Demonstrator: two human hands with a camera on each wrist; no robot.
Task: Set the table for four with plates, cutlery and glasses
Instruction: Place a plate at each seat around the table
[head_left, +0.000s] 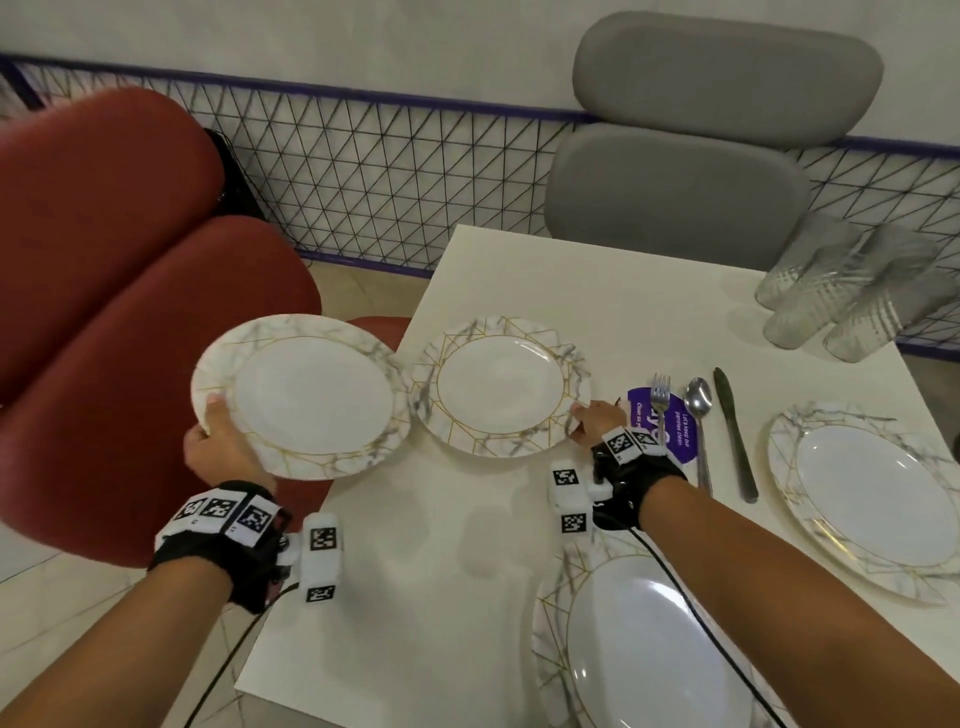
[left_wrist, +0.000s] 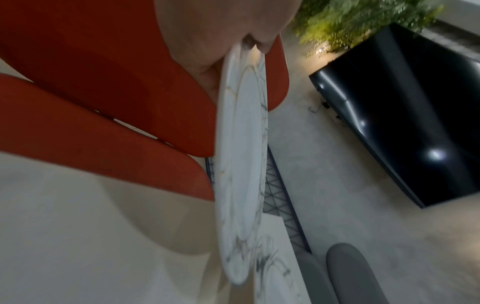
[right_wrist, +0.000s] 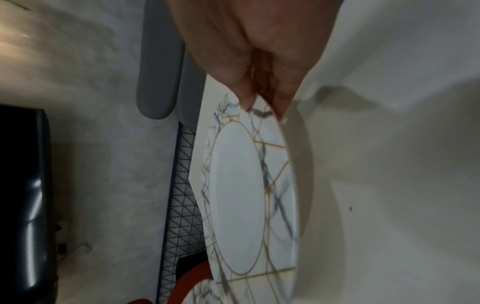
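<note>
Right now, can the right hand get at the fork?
Probably not without letting go first: the right hand grips a plate. The fork lies just beside it on the table, nothing between.

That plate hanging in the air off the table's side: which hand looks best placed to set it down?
Left, probably. The left hand already grips that plate by its rim, while the right hand is holding another plate over the table.

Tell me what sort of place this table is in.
Probably a cafe or restaurant dining area. The white table carries a purple printed notice about keeping things clean, padded red and grey chairs surround it, and a wire-mesh partition separates the seating.
</note>
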